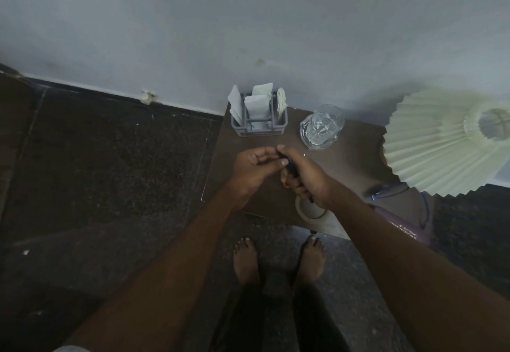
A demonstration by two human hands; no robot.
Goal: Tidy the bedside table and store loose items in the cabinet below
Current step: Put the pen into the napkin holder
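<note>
Both hands meeting over the brown surface [356,141], mid-area. Right hand [306,175] is gripping a slim dark object [293,170], prob a pen or marker, can't tell which. Long axis is running diagonal: upper end pointing up-left toward the left hand, lower tip [311,201] sticking out below the fist, pointing down-right toward the near edge. Left hand [255,166] is half-curled, fingers narrow, thumb and fingertips touching the object's upper end; can't tell if it's actually pinching.

Rest on the surface: grey plastic caddy [259,123] at back-left corner w/ white paper sachets standing upright in compartments. Clear ribbed glass [321,126] just right of it, looks tipped on its side. Cream pleated lampshade [444,141] at far right, overhanging the edge. Roll of pale tape [303,209] lying flat near the front edge, partly under the right wrist. Purple tube [405,231] w/ thin cord [426,210] by the right forearm. Floor is dark speckled stone, bare feet below.
</note>
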